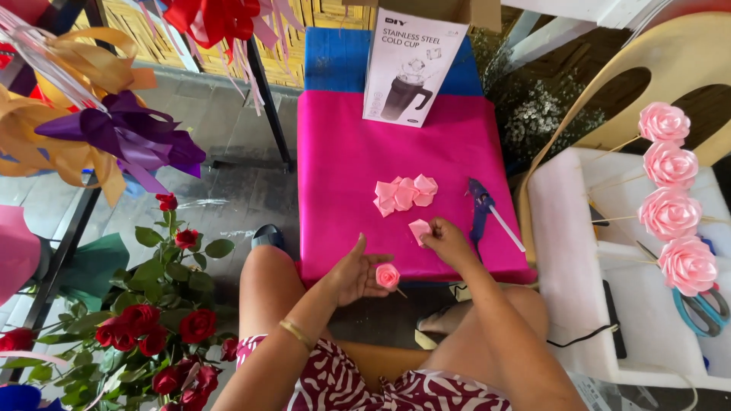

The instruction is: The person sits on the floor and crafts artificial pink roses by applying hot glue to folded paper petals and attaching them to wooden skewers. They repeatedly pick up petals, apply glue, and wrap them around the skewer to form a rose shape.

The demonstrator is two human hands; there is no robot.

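Down near the front edge of the pink tabletop (pixel 343 152), the left hand (pixel 356 272) is half open, palm up, its fingers curled loosely around a small pink ribbon rose (pixel 387 275) on a thin stick, the thumb raised. Just beside it, the right hand (pixel 449 240) pinches a folded pink ribbon petal (pixel 419 230) between thumb and fingertips, the other fingers tucked in. A small heap of folded pink petals (pixel 404 193) lies on the tabletop a little beyond both hands, and a blue glue gun (pixel 480 209) lies just to the right of the right hand.

At the far end of the tabletop a tall white carton (pixel 411 65) leans upright, printed with dark lettering and a picture of a dark handled cup. Behind it is a blue surface (pixel 335 61). To the right, four finished pink roses (pixel 674 199) on sticks stand in a row on a white foam block (pixel 579 251), with blue-handled scissors (pixel 704 310) beside them. Red roses with green leaves (pixel 164 320) fill the lower left.
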